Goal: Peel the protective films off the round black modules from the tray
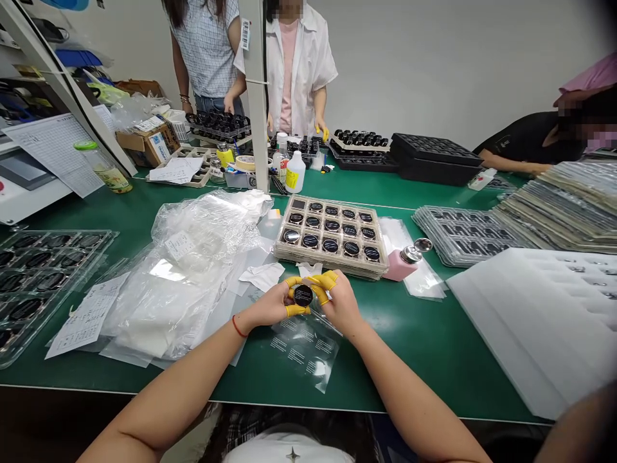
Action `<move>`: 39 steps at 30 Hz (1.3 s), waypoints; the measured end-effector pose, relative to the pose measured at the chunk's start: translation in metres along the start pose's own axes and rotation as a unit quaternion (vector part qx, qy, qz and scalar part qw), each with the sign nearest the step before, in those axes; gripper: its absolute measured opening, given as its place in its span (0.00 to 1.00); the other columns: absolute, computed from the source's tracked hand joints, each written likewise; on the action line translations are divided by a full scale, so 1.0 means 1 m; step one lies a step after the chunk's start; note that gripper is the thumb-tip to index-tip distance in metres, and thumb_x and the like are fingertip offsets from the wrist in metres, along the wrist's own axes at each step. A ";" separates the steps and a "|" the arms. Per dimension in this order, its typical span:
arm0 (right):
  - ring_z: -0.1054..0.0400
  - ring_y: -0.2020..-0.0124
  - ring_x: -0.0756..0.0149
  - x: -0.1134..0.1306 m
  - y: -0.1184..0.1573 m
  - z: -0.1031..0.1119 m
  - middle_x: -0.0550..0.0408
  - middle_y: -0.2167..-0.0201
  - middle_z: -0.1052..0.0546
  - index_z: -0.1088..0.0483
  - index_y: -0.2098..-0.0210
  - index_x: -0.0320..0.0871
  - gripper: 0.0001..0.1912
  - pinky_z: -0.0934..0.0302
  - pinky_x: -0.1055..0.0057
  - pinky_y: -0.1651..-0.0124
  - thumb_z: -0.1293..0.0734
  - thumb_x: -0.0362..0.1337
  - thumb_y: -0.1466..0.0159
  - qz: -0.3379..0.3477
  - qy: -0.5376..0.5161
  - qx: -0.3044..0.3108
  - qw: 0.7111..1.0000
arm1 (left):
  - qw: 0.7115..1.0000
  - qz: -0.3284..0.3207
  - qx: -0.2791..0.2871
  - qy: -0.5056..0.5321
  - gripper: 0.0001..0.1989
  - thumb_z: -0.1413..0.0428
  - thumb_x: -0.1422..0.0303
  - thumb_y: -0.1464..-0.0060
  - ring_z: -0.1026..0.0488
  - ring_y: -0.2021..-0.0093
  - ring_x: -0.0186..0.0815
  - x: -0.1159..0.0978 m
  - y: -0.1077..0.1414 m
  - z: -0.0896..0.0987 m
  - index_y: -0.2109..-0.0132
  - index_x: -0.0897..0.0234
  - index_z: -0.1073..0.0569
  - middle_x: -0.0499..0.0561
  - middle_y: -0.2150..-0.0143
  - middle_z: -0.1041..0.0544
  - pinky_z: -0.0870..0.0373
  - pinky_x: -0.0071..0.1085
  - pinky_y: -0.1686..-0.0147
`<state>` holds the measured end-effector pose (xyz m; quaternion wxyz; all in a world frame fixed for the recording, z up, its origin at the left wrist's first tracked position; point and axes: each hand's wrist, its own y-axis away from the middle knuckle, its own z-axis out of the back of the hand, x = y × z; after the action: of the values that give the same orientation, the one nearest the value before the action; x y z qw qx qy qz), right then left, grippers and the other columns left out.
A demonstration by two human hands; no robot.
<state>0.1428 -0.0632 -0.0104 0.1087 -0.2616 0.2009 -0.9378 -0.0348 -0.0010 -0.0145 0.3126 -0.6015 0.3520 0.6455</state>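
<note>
My left hand (272,303), with yellow finger cots, pinches a round black watch head (303,295) by its edge; white lettering shows on its face. My right hand (337,299), also in yellow finger cots, is closed at the upper right rim of the watch head. What its fingertips pinch is too small to make out. Thin metal prongs, like tweezers (328,323), show below the right hand; whether it holds them I cannot tell. Under both hands lies a clear film sheet (301,350) with blocks of white print. Behind them stands a stacked tray (332,265) of similar watch heads.
Plastic bags (193,257) and papers cover the left, beside a clear tray (96,257) of watch heads. A pink pump bottle (402,263), a white foam block (506,321) and stacked clear trays (457,251) stand right. Two people work across the table; another leans at far right.
</note>
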 end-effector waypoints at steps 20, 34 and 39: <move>0.42 0.62 0.62 0.013 0.006 0.000 0.53 0.68 0.30 0.30 0.61 0.45 0.12 0.45 0.61 0.54 0.41 0.27 0.40 0.105 0.031 -0.036 0.993 | 0.998 -0.005 -0.053 0.045 0.24 0.39 0.69 0.55 0.28 0.65 0.33 -0.006 0.001 0.011 0.51 0.64 0.37 0.49 0.63 0.29 0.32 0.29 0.64; 0.43 0.58 0.59 0.024 0.011 -0.007 0.52 0.67 0.30 0.28 0.63 0.46 0.20 0.52 0.55 0.42 0.40 0.20 0.50 0.138 0.156 -0.018 0.978 | 0.995 -0.006 -0.085 0.048 0.24 0.39 0.70 0.55 0.28 0.66 0.33 0.001 -0.001 0.009 0.51 0.64 0.37 0.50 0.63 0.27 0.34 0.26 0.68; 0.40 0.61 0.61 0.018 0.009 -0.005 0.53 0.67 0.29 0.29 0.61 0.48 0.13 0.43 0.59 0.53 0.41 0.28 0.40 0.078 0.021 -0.018 0.997 | 0.996 -0.010 -0.071 0.062 0.25 0.39 0.70 0.55 0.27 0.63 0.35 0.000 -0.001 0.010 0.50 0.63 0.38 0.51 0.61 0.27 0.31 0.30 0.63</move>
<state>0.1257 -0.0751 -0.0096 0.1728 -0.2273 0.2399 -0.9279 -0.0396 0.0082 -0.0145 0.2532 -0.6643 0.3185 0.6270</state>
